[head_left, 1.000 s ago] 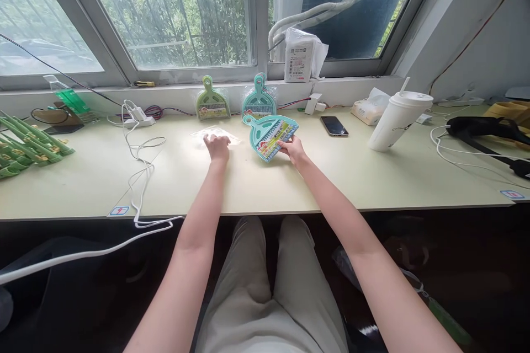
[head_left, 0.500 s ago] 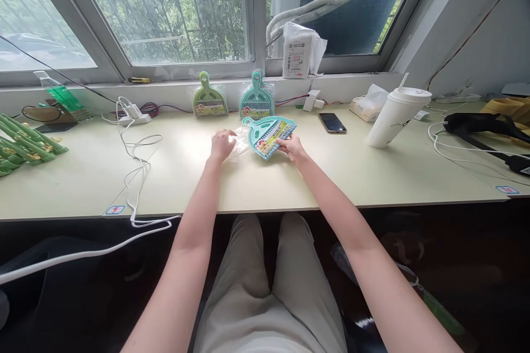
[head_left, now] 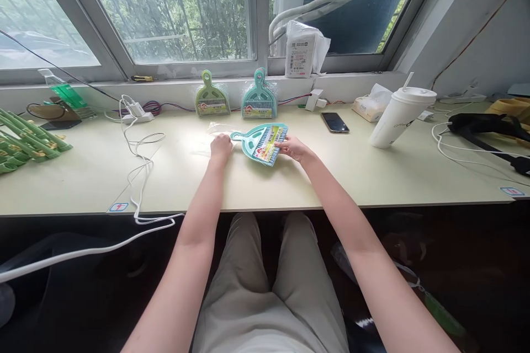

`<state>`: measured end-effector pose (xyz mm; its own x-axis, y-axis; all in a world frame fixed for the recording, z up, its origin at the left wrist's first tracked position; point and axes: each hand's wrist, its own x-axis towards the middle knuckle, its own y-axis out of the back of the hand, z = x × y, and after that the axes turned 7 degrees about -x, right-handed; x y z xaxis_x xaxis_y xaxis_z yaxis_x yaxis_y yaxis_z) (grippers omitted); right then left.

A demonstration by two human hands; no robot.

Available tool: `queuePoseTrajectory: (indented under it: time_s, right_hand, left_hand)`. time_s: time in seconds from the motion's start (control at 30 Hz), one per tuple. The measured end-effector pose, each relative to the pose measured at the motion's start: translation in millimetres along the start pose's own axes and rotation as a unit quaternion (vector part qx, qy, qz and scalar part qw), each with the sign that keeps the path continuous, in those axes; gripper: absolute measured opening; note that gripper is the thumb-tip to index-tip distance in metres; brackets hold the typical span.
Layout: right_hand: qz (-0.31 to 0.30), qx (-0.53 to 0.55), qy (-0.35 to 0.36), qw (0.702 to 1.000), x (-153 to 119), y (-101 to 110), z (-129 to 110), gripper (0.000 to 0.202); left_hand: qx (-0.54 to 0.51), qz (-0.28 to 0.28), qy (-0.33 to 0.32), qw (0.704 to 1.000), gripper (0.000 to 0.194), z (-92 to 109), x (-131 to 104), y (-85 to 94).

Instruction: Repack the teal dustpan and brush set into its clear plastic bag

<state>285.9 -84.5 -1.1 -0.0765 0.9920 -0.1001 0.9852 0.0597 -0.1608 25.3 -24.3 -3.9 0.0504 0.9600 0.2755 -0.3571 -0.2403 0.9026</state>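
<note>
A teal mini dustpan and brush set (head_left: 259,143) with a printed card is held over the table, its handle pointing left. My right hand (head_left: 292,148) is closed on its wide edge, thumb on the card side. Just left of the handle's tip, my left hand (head_left: 222,146) is closed, fingers pinched together. A clear plastic bag (head_left: 215,128) lies flat around and behind that hand; its edge appears to be between the fingers. Two more wrapped sets, one green (head_left: 212,98) and one teal (head_left: 259,100), lean upright against the sill behind.
White cables (head_left: 143,171) run across the table's left part, near green rolled bundles (head_left: 31,138). On the right are a phone (head_left: 335,122), a tissue pack (head_left: 370,105), a white cup with a straw (head_left: 399,118) and a black strap (head_left: 476,129). The table's front edge (head_left: 265,209) lies below my forearms.
The dustpan set has shifted slightly left and turned so its handle points more toward my left hand. My left hand's fingers have closed, and the plastic bag now extends more to the left.
</note>
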Motion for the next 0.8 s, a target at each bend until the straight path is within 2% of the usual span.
queuePoseTrajectory:
  time_s: [0.17,0.33,0.43,0.63,0.8]
  right_hand:
    - [0.023,0.004,-0.010,1.000,1,0,1,0.022]
    - [0.079,0.022,0.002,0.997,5,0,7,0.023]
    - [0.085,0.021,0.010,0.996,4,-1,7,0.024]
    - [0.023,-0.003,0.015,1.000,1,-11,7,0.026]
    - [0.069,0.025,0.047,0.996,2,-16,10,0.024]
  left_hand:
    - [-0.003,0.035,0.029,0.999,0.037,2,1,3.1]
    - [-0.027,0.072,0.005,0.997,0.038,4,0,2.6]
    - [-0.039,0.080,-0.009,0.996,0.037,9,-4,3.9]
    - [-0.045,0.092,-0.069,0.992,0.033,20,-11,6.4]
    - [-0.055,0.080,-0.134,0.986,0.031,31,-16,6.5]
